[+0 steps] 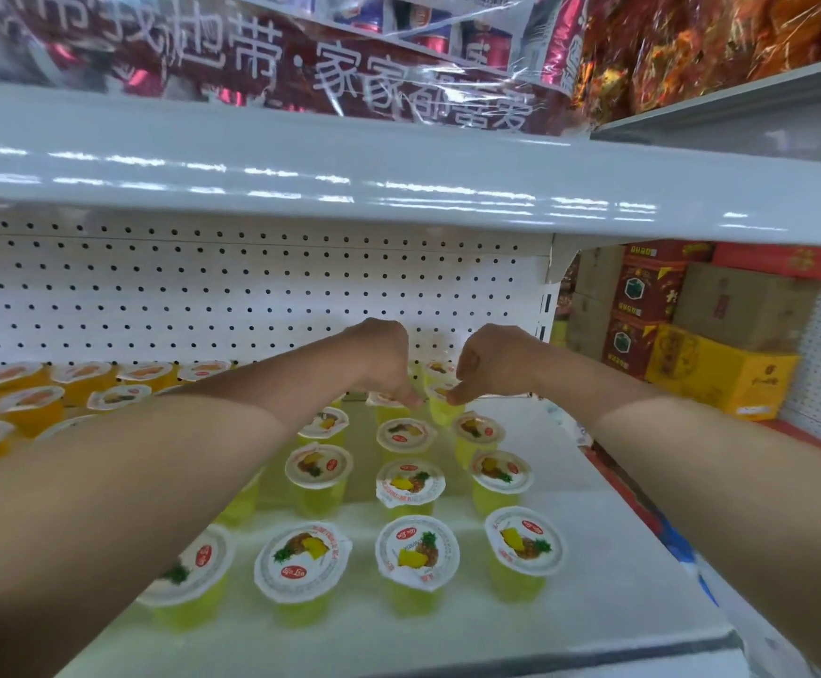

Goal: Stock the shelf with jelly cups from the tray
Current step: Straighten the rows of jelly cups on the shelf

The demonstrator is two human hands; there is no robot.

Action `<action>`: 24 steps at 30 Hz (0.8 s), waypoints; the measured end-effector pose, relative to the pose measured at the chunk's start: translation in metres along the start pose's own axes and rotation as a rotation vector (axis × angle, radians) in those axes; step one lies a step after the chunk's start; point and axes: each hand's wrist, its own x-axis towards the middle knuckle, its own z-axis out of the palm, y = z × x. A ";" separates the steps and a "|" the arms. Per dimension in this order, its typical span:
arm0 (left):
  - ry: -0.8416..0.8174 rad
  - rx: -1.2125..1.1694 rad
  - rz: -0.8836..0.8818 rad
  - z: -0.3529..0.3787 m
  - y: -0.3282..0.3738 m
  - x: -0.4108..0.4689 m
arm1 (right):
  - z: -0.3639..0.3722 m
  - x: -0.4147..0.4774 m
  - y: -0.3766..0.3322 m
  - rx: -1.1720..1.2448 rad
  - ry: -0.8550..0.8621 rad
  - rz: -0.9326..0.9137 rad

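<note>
Several yellow pineapple jelly cups (411, 555) stand in rows on the white shelf (609, 545). Both my arms reach deep toward the back of the shelf. My right hand (491, 364) pinches the rim of a yellow jelly cup (445, 408), held slightly tilted above the back row. My left hand (384, 359) has curled fingers touching the lid of another back-row cup (389, 401), which it mostly hides. The tray is not in view.
Orange jelly cups (27, 403) fill the shelf's left side. A perforated white back panel (232, 296) closes the rear. The upper shelf edge (399, 188) overhangs closely. Red and yellow cartons (692, 335) are stacked at right.
</note>
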 end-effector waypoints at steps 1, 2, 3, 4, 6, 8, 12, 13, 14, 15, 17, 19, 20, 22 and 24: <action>-0.030 -0.007 0.002 0.000 0.003 -0.004 | -0.004 -0.007 -0.001 -0.012 -0.026 -0.003; -0.061 -0.014 -0.002 0.001 0.006 -0.007 | -0.008 -0.014 -0.003 -0.025 -0.065 0.004; -0.093 -0.011 -0.004 0.002 0.010 -0.011 | -0.011 -0.020 -0.005 -0.041 -0.104 0.017; -0.118 -0.002 -0.005 0.004 0.012 -0.014 | -0.011 -0.023 -0.006 -0.063 -0.136 0.032; -0.143 0.029 -0.001 0.007 0.016 -0.020 | -0.008 -0.026 -0.009 -0.107 -0.167 0.058; -0.143 0.050 0.011 0.011 0.017 -0.024 | -0.003 -0.028 -0.012 -0.137 -0.178 0.068; -0.121 0.074 0.016 0.018 0.014 -0.022 | 0.003 -0.033 -0.013 -0.165 -0.149 0.031; -0.116 0.076 0.012 0.019 0.013 -0.022 | 0.003 -0.034 -0.013 -0.161 -0.133 0.026; -0.109 0.069 0.011 0.019 0.013 -0.022 | 0.003 -0.036 -0.014 -0.156 -0.116 0.030; -0.105 0.055 0.005 0.019 0.012 -0.023 | 0.003 -0.036 -0.015 -0.147 -0.094 0.026; -0.100 0.024 0.010 0.018 0.011 -0.024 | 0.003 -0.036 -0.015 -0.115 -0.074 0.030; -0.104 0.020 0.012 0.017 0.011 -0.026 | 0.004 -0.036 -0.017 -0.101 -0.071 0.039; -0.095 0.027 0.015 0.017 0.011 -0.027 | 0.004 -0.036 -0.018 -0.096 -0.071 0.043; -0.070 0.034 0.026 0.018 0.010 -0.026 | 0.005 -0.034 -0.020 -0.090 -0.080 0.048; -0.072 0.034 0.032 0.018 0.010 -0.025 | 0.006 -0.034 -0.021 -0.096 -0.088 0.048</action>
